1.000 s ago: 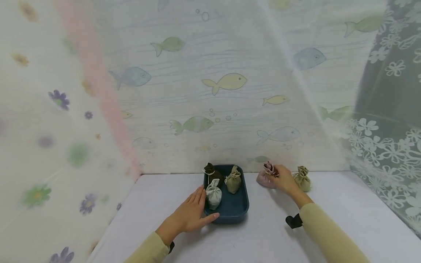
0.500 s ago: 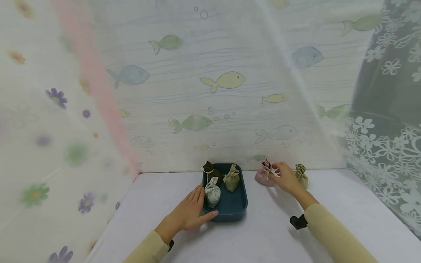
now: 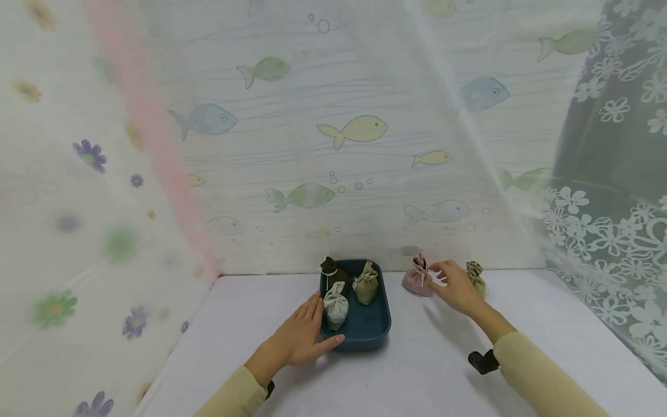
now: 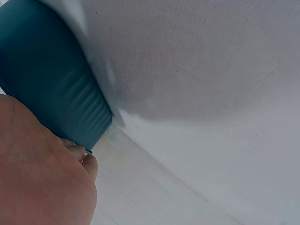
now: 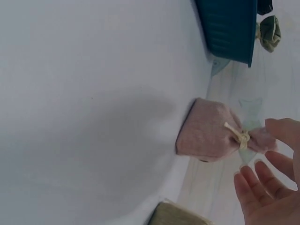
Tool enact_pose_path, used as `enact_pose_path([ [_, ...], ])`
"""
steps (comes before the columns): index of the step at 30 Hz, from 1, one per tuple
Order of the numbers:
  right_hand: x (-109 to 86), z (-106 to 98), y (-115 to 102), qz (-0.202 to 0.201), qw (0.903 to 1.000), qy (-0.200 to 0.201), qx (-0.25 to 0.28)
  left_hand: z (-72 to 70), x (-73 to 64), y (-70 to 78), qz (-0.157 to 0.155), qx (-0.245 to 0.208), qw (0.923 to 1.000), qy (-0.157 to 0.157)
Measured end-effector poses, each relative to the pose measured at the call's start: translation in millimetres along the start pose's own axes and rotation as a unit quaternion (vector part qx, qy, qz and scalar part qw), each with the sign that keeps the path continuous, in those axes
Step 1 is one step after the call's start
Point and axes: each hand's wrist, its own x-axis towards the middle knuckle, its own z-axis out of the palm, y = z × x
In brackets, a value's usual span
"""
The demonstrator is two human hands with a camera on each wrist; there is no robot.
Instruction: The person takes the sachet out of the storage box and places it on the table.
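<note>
White table [image 3: 417,370] | blue tray [image 3: 372,336]: three pouches | left hand [image 3: 299,336] flat on tray | right hand [image 3: 458,285] released by pink pouch [image 3: 417,281]

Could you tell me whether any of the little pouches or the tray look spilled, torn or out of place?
Nothing stands out. Three tied pouches sit upright in the blue tray; the pink pouch and an olive pouch sit intact on the table.
</note>
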Motion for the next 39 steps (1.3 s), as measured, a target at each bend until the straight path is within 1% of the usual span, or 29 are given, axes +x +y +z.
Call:
enact_pose_path([
  [7,-8.2,1,-13,-0.030,0.9995,-0.001,0.007,1.8,0.7,-1.5,0.002,-0.006,1.0000,0.006],
  [10,-9.8,3,-18,-0.038,0.9992,-0.003,0.012,0.8,0.9,-1.3,0.002,-0.001,1.0000,0.005],
  [15,-11.4,8,-29,-0.042,0.9984,-0.019,0.034,-1.0,0.0,-0.6,0.001,0.005,1.0000,0.007],
  [17,-11.7,10,-34,-0.050,0.9976,-0.023,0.041,-1.2,-0.3,-0.4,0.001,0.004,1.0000,0.008],
  [21,-12.0,17,-43,-0.071,0.9952,-0.028,0.060,0.3,0.3,-0.7,0.001,0.002,1.0000,0.009],
  [24,-12.1,23,-52,-0.080,0.9938,-0.035,0.069,2.0,1.3,-1.1,-0.001,0.001,1.0000,0.008],
  [29,-10.0,35,-65,-0.078,0.9934,-0.050,0.068,2.3,1.1,-1.7,-0.001,0.002,1.0000,0.008],
  [32,-9.2,43,-72,-0.076,0.9922,-0.059,0.079,0.8,0.1,-1.0,0.001,0.002,1.0000,0.008],
  [36,-9.3,53,-79,-0.081,0.9901,-0.071,0.090,-1.6,-1.0,0.6,0.002,-0.007,0.9999,0.008],
  [39,-9.8,61,-84,-0.089,0.9891,-0.077,0.088,-2.6,-1.7,1.9,0.002,-0.012,0.9999,0.007],
])
